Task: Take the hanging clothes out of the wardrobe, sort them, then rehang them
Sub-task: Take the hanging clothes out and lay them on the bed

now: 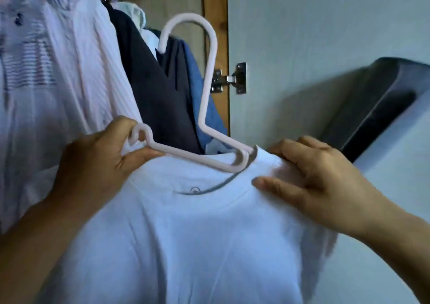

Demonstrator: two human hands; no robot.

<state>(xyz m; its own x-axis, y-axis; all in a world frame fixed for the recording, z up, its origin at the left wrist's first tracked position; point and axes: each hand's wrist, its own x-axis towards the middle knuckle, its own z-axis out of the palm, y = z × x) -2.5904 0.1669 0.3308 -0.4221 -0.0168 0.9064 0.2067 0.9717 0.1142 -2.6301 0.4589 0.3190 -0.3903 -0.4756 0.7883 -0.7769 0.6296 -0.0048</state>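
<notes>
White T-shirt [186,233]: left hand [97,161] grips hanger [207,82] end; right hand [309,175] pinches collar, threading hanger through neck.

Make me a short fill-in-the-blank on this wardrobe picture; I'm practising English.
1. The left hand grips the end of a pale pink ____.
2. The right hand holds the shoulder of a ____ T-shirt.
3. One arm of the hanger goes in through the T-shirt's ____.

Missing words: hanger; white; collar
</notes>
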